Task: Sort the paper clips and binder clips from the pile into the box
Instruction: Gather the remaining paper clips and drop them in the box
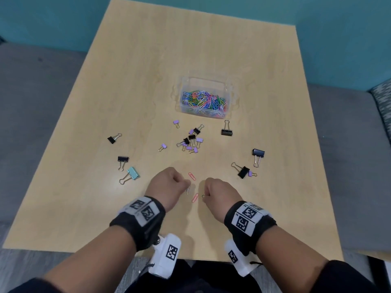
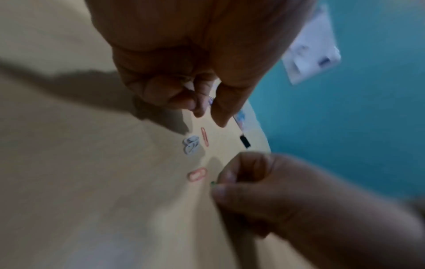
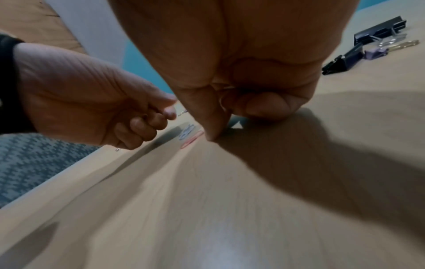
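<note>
A clear plastic box (image 1: 229, 89) near the table's middle holds many coloured paper clips (image 1: 203, 99). Binder clips, black and purple, lie in a loose pile (image 1: 191, 139) in front of it. Both hands are curled close together near the front edge. My left hand (image 1: 187, 183) pinches paper clips; one wire end (image 3: 182, 113) pokes out past its fingers. My right hand (image 1: 204, 194) pinches a green paper clip (image 2: 212, 183). Between the hands lie two pink paper clips (image 1: 192, 176) (image 1: 195, 197) and a white one (image 1: 188, 189) on the table.
Larger binder clips lie scattered: black ones at the left (image 1: 114, 138) (image 1: 122, 161), a teal one (image 1: 131, 174), and black ones at the right (image 1: 227, 129) (image 1: 258, 156) (image 1: 242, 171). The table's (image 1: 84, 208) front edge runs just behind my wrists.
</note>
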